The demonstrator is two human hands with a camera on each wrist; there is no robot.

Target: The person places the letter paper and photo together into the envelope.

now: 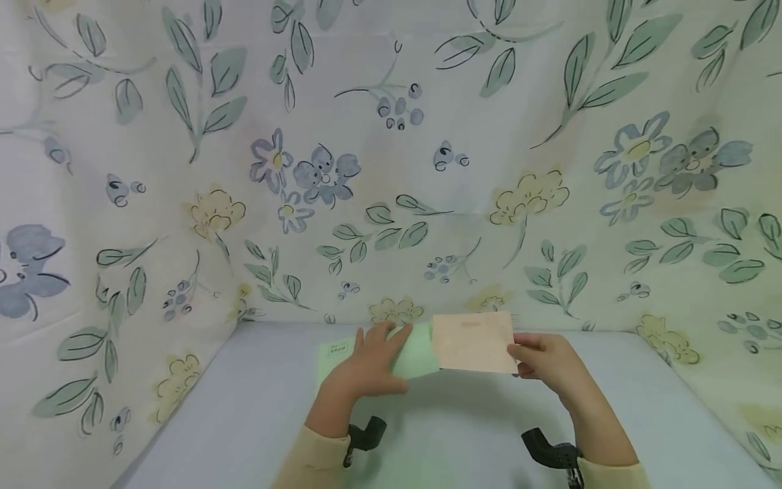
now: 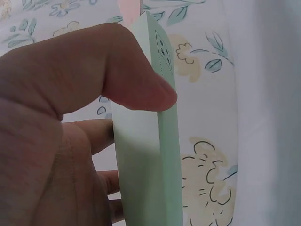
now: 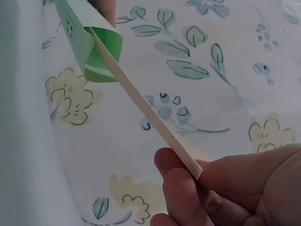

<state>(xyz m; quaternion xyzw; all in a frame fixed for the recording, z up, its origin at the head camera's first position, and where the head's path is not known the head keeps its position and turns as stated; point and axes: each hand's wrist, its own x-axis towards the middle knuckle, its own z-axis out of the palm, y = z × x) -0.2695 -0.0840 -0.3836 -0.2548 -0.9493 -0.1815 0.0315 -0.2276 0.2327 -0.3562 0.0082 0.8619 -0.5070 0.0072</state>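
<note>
My left hand [image 1: 369, 367] grips a pale green paper sleeve [image 1: 421, 354], a flat box shape with an open end. In the left wrist view its thumb presses the near edge of the sleeve [image 2: 141, 150] while the other fingers lie behind. A small printed label [image 2: 163, 51] shows on the narrow side. My right hand [image 1: 546, 363] pinches the outer edge of a thin peach-coloured card [image 1: 475, 345] between thumb and fingers. In the right wrist view the far end of the card [image 3: 146, 109] reaches into the sleeve's open end; that end is hidden inside.
Both hands are over a pale table [image 1: 244, 407]. Behind it and along the sides hangs a white cloth [image 1: 391, 170] with flowers and leaves. Black wrist mounts [image 1: 366, 435] sit at both cuffs.
</note>
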